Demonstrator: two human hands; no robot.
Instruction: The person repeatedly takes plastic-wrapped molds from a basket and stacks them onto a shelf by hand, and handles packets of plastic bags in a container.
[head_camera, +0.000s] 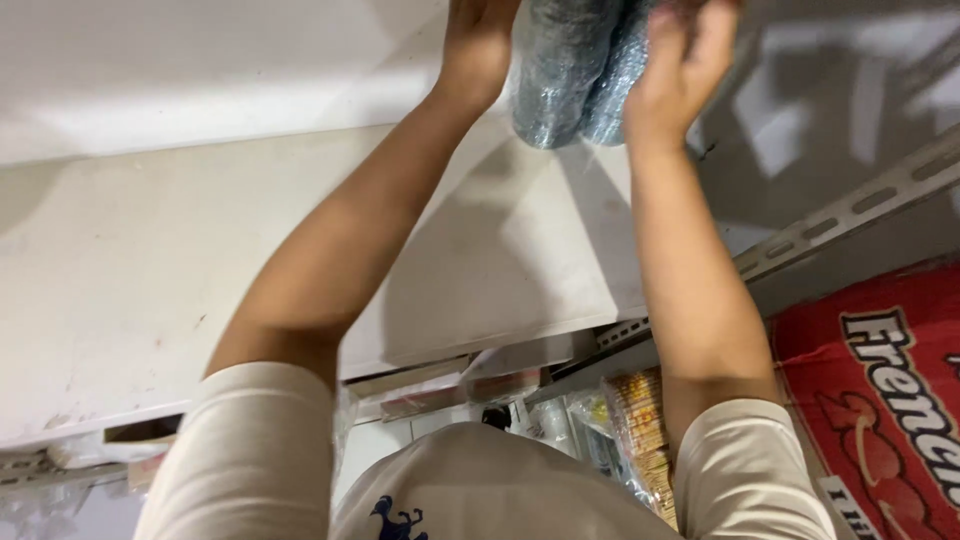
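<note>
Both my arms reach up over a white shelf board (200, 260). My left hand (478, 50) presses against the left side of a grey-blue bundle wrapped in shiny clear plastic (575, 70) at the top edge of the view. My right hand (680, 65) grips the bundle's right side, fingers curled over it. The bundle looks like two rounded rolls side by side, and its upper part is cut off by the frame.
A perforated metal shelf post (850, 215) runs diagonally at right. A red printed carton (880, 380) sits at lower right. Clear-wrapped snack packs (640, 430) and other goods lie on a lower shelf beneath the board.
</note>
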